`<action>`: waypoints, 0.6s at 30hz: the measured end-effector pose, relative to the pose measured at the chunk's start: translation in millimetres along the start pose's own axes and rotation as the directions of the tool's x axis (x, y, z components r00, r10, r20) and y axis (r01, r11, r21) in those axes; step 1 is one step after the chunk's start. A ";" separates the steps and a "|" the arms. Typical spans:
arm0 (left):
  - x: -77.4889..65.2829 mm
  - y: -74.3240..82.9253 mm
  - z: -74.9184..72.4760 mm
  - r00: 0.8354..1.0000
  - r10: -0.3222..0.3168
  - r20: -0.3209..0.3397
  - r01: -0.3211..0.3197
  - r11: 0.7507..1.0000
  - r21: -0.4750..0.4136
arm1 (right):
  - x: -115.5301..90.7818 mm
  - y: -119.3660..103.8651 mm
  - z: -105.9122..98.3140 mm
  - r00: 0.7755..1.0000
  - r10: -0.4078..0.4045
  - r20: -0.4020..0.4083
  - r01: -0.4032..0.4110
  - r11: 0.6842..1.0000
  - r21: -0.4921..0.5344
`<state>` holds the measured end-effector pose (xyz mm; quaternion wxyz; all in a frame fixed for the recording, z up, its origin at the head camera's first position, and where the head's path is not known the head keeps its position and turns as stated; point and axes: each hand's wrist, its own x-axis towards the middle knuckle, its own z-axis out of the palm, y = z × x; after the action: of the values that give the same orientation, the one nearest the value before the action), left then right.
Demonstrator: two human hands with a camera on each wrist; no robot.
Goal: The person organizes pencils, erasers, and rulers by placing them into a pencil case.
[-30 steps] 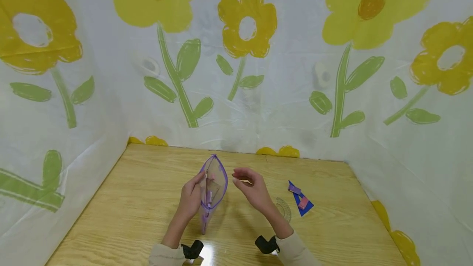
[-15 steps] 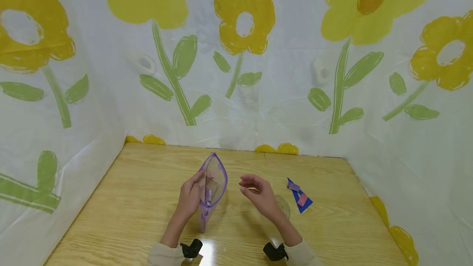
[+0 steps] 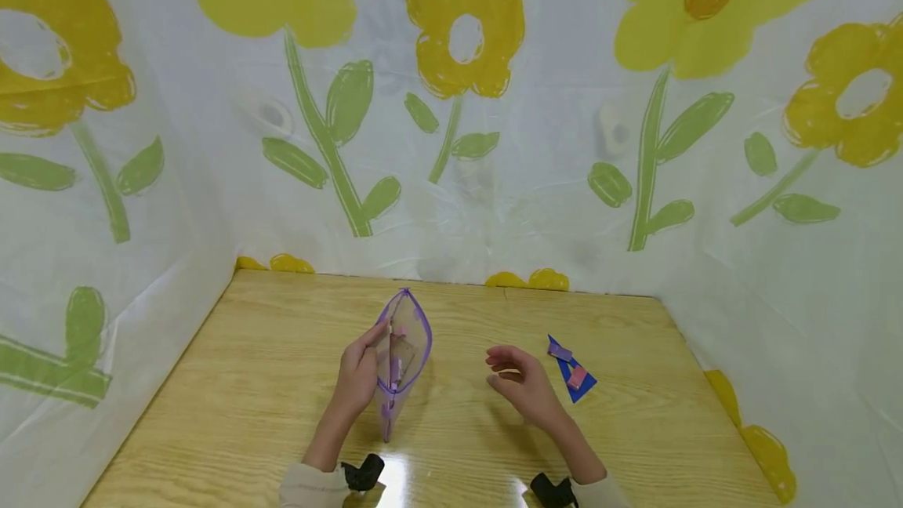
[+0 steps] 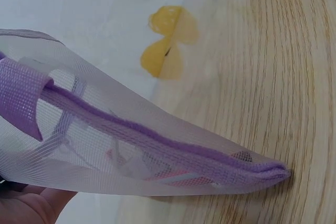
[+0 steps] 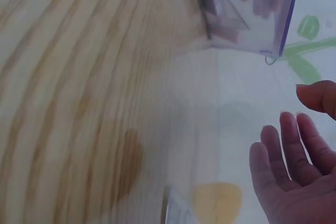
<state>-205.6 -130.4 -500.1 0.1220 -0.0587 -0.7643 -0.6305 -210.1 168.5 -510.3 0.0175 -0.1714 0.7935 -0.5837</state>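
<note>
My left hand [image 3: 358, 375] grips the side of a see-through mesh pouch [image 3: 415, 355] with purple edging, held upright with its mouth spread. Inside I make out a clear triangle ruler [image 5: 226, 1] and some pink and purple items too blurred to name. In the left wrist view the pouch's purple seam [image 4: 157, 135] slants down towards the wood. My right hand [image 3: 525, 386] is held above the table, apart from the pouch, fingers loosely bent and holding nothing. Right of it lies a blue triangle [image 3: 584, 393] bearing a purple block [image 3: 560, 351] and a pink block [image 3: 577, 377].
The wooden table [image 3: 282, 351] ends at a white cloth wall [image 3: 536, 202] printed with yellow flowers; side walls stand at left and right. Black cameras [image 3: 363, 473] are strapped to both wrists.
My right hand has moved away from the pouch, rightwards and nearer to me, and now hides the clear protractor seen earlier. My left hand keeps its grip on the pouch. The head view has tilted slightly.
</note>
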 end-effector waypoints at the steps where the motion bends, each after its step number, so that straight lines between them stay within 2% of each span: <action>1: 0.1 -0.1 -0.1 1.000 -0.002 0.006 0.002 1.000 -0.006 | -1.5 1.1 -2.3 1.000 0.000 0.001 0.000 1.000 -0.015; 10: 2.0 -1.6 -1.6 1.000 0.000 0.007 0.000 1.000 -0.012 | -9.7 11.7 -19.7 0.999 -0.018 -0.045 0.014 0.996 -0.091; 18: 2.6 -5.3 0.1 1.000 -0.018 0.006 0.018 0.999 -0.039 | -17.0 19.8 -33.1 0.996 0.052 -0.069 -0.055 0.997 -0.046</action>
<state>-209.4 -131.5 -504.4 0.1130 -0.0559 -0.7527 -0.6462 -206.6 209.1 -521.1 0.0020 -0.1304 0.8118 -0.5692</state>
